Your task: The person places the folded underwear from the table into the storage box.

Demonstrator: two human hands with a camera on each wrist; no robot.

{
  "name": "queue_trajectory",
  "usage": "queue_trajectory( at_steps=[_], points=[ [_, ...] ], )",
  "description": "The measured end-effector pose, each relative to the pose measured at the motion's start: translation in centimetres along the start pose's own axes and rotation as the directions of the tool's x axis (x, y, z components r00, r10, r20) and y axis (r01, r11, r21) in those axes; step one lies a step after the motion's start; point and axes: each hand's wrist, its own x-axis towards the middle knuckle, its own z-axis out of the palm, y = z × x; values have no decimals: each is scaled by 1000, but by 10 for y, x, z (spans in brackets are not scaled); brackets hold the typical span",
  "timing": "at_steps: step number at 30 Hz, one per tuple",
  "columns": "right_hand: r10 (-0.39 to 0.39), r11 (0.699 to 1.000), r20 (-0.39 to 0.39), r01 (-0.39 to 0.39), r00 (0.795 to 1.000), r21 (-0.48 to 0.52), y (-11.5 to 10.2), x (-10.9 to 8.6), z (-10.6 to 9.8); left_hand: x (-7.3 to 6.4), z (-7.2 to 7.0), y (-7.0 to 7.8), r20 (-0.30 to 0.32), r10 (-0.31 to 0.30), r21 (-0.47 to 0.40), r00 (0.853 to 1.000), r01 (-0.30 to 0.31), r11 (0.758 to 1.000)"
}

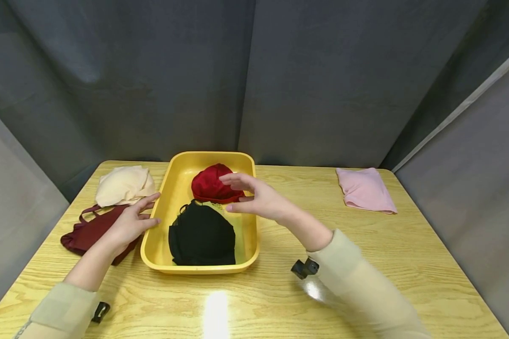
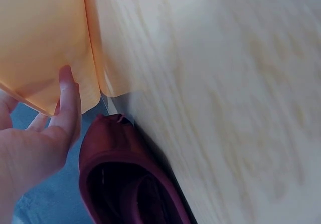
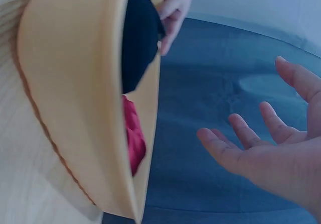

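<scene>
A yellow plastic bin point(image 1: 200, 270) stands on the table, left of its middle. Inside lie a black folded bra point(image 1: 203, 235) with thin straps, at the near end, and a red domed garment point(image 1: 209, 184) behind it. My left hand point(image 1: 129, 225) is at the bin's left rim, its fingertips against the bin wall point(image 2: 45, 28) in the left wrist view. Over the bin's right side hovers my right hand point(image 1: 254, 197), fingers spread and loosely bent, holding nothing. In the right wrist view this right hand point(image 3: 271, 153) is apart from the bin.
Left of the bin, a maroon garment with straps point(image 1: 95, 230) lies partly under my left forearm. A cream cupped garment point(image 1: 125, 185) sits behind it. At the back right of the table point(image 1: 365, 263) lies a folded pink cloth point(image 1: 366, 189). Grey curtains point(image 1: 246, 84) hang behind.
</scene>
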Motion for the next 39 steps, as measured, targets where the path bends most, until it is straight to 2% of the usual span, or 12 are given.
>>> queue_trajectory(
  at_steps=[13,22,27,33,39],
  points=[
    [-79,996,-108,82,991,27,-18,-23,-34,2,-2,-3,-6,-8,-8,1000,8,1000],
    [-156,988,-224,153,962,-28,-21,-41,-56,3,-2,-1,-1,1,-11,1000,-1,1000],
    [-216,976,-300,198,929,-88,-21,-50,-69,2,-2,0,-5,-1,-1,1000,1,1000],
    [-299,954,-385,258,873,-156,-20,-61,-81,1,-2,-1,-9,-6,10,1000,6,1000],
    [-329,943,-451,264,830,-203,-16,-76,-93,2,-2,-3,-7,-6,4,1000,6,1000]
  ],
)
